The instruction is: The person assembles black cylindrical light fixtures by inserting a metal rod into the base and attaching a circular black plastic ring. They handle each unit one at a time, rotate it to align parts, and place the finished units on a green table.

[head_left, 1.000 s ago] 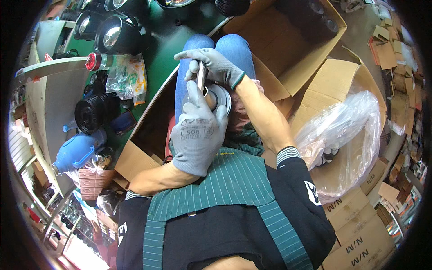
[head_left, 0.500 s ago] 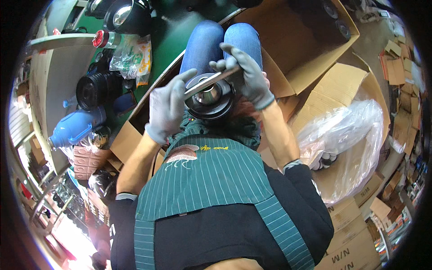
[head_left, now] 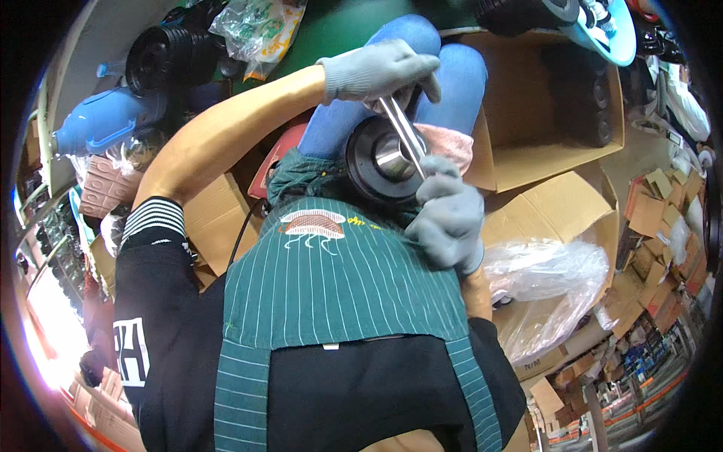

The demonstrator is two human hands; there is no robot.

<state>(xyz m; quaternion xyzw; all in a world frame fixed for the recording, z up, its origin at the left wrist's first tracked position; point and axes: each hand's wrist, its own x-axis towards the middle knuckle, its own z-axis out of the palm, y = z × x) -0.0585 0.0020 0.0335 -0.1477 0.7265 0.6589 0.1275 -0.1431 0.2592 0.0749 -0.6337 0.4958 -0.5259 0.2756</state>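
A round black part [head_left: 363, 160] with a shiny metal cylinder at its centre [head_left: 392, 159] rests in my lap, tilted. A slim silver metal bar [head_left: 407, 135] lies slantwise across it; I cannot tell whether the bar is fixed to the cylinder. My left hand [head_left: 382, 72], in a grey glove, reaches across from the left and is closed round the bar's far end. My right hand [head_left: 448, 218], gloved too, is closed at the bar's near end beside the black part. The gloves hide both ends of the bar.
An open carton [head_left: 553, 169] holding dark round parts stands right of my knees. Nearer is another carton with clear plastic film [head_left: 546, 275]. At left are a blue jug [head_left: 102, 120], stacked black rings [head_left: 154, 60] and a plastic bag [head_left: 260, 34]. A light-blue basin [head_left: 621, 34] shows far right.
The bar has swung round, its far end now toward my knees. My left hand moved far and right; my right hand came nearer, and both closed on the bar. The view shifted too.
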